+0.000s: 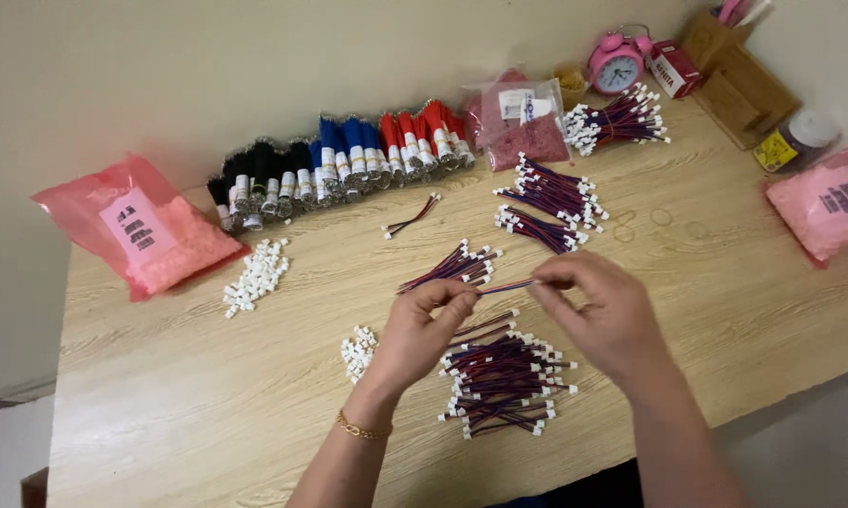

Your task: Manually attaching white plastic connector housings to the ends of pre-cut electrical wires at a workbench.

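Note:
My left hand (426, 325) and my right hand (600, 310) together pinch a short red, blue and black wire lead (506, 285), stretched between their fingertips above the wooden table (179, 395). Just below my hands lies a loose heap of like leads with white connectors (504, 381). A smaller bunch of leads (452, 267) rests just beyond my left hand. Two little piles of white plastic connectors sit to the left, one near my wrist (357, 351) and one farther off (255, 276).
Along the wall lie bundled black, blue and red wire rolls (339, 165). Tied lead bundles (551, 202) sit at the back right. Pink bags rest at far left (146, 235), back (523, 122) and right edge (829, 202). A pink alarm clock (617, 61) and wooden holder (739, 75) stand in the corner.

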